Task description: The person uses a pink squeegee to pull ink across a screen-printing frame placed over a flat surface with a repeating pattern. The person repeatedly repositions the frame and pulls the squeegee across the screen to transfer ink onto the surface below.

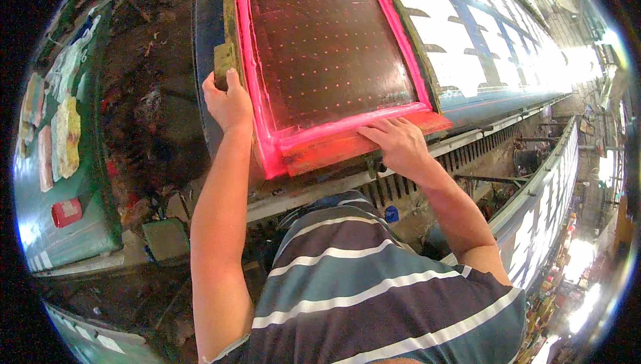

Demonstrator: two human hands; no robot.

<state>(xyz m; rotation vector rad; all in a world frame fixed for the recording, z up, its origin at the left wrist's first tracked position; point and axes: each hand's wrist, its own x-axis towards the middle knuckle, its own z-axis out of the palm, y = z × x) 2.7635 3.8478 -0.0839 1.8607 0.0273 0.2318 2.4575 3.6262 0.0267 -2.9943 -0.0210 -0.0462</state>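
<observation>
A rectangular screen-like frame [229, 10] lies at top centre, with a dark, dotted mesh panel [320, 44] bordered by bright pink paint or ink. My left hand [228, 104] is closed on its left side, just below a yellowish block [222, 57]. Along the near edge runs a red-stained strip [314, 150], where my right hand [400, 147] rests with fingers stretched out; its thumb is hard to make out. A small dark fitting [376, 164] sits beneath that hand.
The frame lies on a long blue table [461, 100] with white rectangles. A metal rail [267, 202] runs along its near side. A green surface [100, 224] at left holds foam pieces [67, 137] and a red container [67, 212]. Another long rail [534, 190] curves away at right.
</observation>
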